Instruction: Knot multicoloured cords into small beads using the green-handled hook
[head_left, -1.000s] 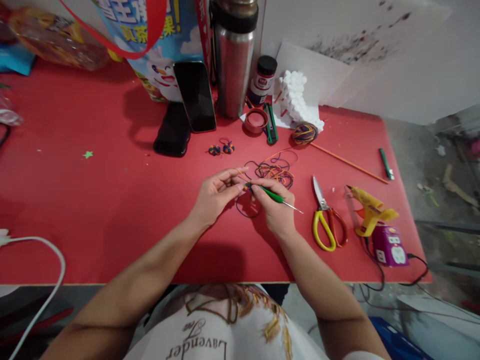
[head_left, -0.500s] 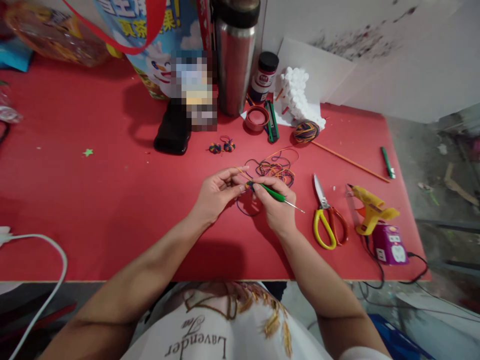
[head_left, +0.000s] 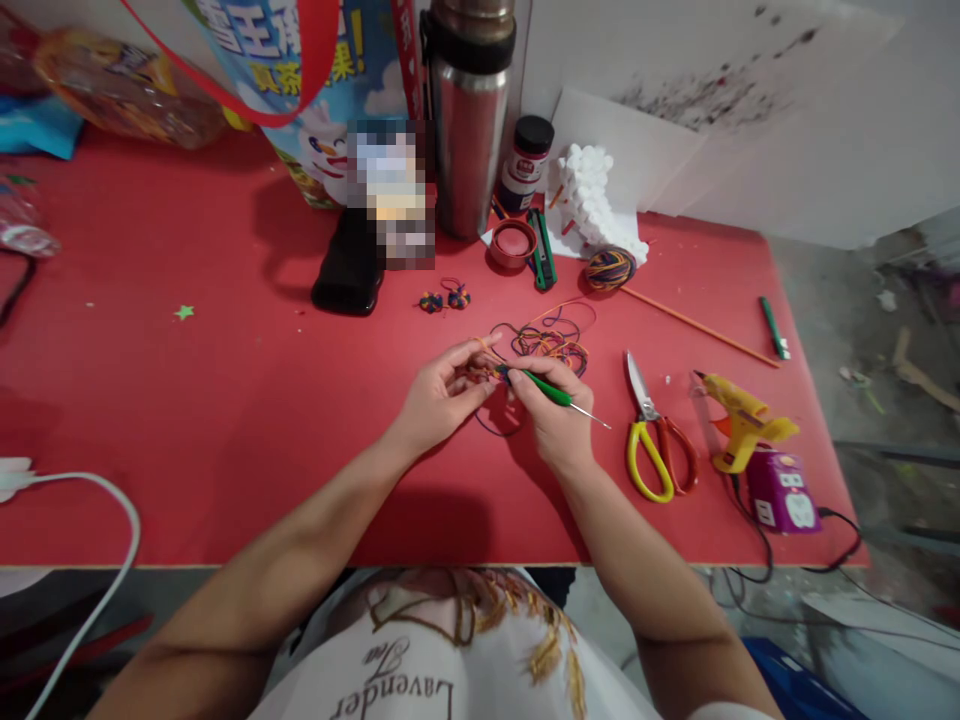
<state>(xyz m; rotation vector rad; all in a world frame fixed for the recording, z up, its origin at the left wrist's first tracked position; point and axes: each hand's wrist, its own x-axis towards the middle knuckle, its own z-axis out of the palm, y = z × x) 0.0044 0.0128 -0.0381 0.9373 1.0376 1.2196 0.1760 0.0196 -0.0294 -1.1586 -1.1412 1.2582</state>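
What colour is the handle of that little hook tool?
The crochet hook has a green handle, shown best in the head view.

Even indoor light falls from above and slightly behind, bright on the red worktop [head_left: 225,420]. Soft shadows lie under both forearms and beside the black case [head_left: 346,270]. The steel flask [head_left: 466,140] shows glare streaks. Wide-angle bending curves the frame edges; a pixelated patch sits upper centre.

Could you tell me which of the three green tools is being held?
The green crochet hook, gripped in the right hand at the yarn; the green cutter lies beside the tape ring and the green pen far off to the right, both untouched.
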